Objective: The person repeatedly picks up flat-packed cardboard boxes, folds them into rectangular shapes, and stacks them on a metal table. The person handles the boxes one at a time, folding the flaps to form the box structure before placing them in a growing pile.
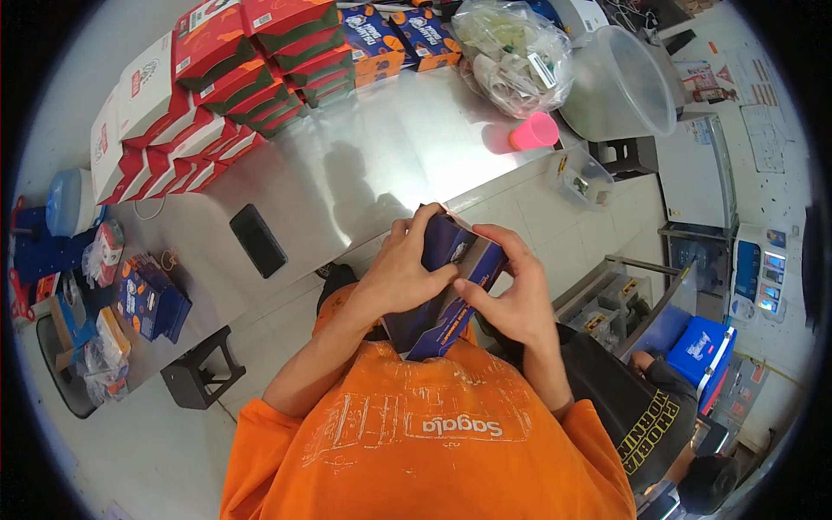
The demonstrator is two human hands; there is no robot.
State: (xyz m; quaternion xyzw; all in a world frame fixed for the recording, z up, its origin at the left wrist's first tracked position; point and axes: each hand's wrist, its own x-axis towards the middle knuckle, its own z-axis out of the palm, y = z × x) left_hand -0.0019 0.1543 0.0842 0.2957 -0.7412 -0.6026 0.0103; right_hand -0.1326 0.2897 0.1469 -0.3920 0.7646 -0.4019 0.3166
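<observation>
Head view finds the left hand and right hand with fingers clamped on opposite sides of a blue box near the orange shirt, off the metal table, both thumbs on the box's panels, apparently to steady the folds.
</observation>
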